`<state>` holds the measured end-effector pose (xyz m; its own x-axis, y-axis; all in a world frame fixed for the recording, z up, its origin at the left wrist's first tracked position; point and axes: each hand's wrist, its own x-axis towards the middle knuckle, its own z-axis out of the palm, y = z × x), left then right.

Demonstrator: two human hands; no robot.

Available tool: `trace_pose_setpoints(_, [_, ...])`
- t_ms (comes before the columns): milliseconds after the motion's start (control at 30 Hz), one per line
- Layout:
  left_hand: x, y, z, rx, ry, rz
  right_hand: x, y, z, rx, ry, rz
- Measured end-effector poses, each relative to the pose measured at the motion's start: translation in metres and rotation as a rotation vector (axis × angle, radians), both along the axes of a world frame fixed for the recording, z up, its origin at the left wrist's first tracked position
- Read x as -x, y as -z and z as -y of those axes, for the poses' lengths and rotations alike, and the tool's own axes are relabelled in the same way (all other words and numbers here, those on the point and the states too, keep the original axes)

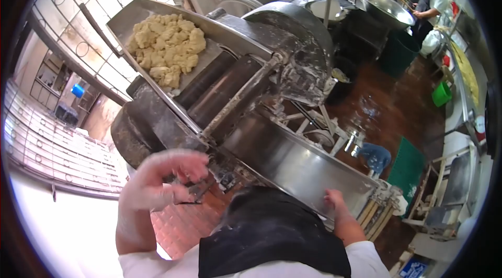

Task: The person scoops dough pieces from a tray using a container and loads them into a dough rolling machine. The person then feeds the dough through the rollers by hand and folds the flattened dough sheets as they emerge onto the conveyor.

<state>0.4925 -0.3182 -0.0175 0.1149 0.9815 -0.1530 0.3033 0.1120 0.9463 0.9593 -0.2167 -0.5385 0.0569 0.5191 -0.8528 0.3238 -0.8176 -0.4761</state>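
Largest of all, and landmark for every place below: a heavy, flour-streaked roller machine (242,96). Reaching out from its near right side, a long steel trough (298,152), smooth and high-edged, probably set there to catch and steady whatever passes out between the rollers (222,89). On the far left side of the machine, across those rollers, an upper tray (213,61), with raised walls presumably meant to keep a soft load from spilling over the sides.

Next in size, close in front of the machine, a black apron (277,231) with pale specks, likely worn against flour. Then the dough (167,45): lumpy, pale, heaped in the upper tray toward the end away from the machine's rollers, well apart from both hands, perhaps piled there as a waiting supply.

Smaller, just in front of the machine's near left side, the left hand (149,181): blurred, fingers curled, thumb held apart, a grip loosely spread around a gap, with nothing clearly held. Smallest, right of the machine at the trough's near edge, the right hand (337,206), possibly placed there for support; grip too small and turned away, so impossible to tell whether pinching or merely resting.
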Motion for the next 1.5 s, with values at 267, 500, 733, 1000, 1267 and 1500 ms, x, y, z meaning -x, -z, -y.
trace_pose_setpoints(267, [0.095, -0.032, -0.162, -0.286, -0.444, -0.394, 0.016, -0.021, 0.023, 0.076, 0.137, -0.008])
trace_pose_setpoints(500, [0.245, 0.034, -0.311, -0.194, -0.622, -0.926, 0.026, -0.025, 0.032, 0.083, 0.173, 0.052])
trace_pose_setpoints(733, [0.234, 0.013, -0.338, 0.021, -0.524, -1.315, 0.028, -0.006, 0.035, 0.064, -0.033, 0.090])
trace_pose_setpoints(1000, [0.212, 0.006, -0.330, 0.004, -0.396, -1.351, 0.071, -0.003, 0.009, -0.033, 0.068, -0.063])
trace_pose_setpoints(1267, [0.148, 0.024, -0.295, -0.182, -0.334, -1.359, 0.066, 0.007, 0.011, 0.124, 0.105, -0.076])
trace_pose_setpoints(1500, [0.143, 0.031, -0.284, -0.295, -0.401, -1.216, 0.077, -0.011, -0.027, -0.086, -0.142, -0.010])
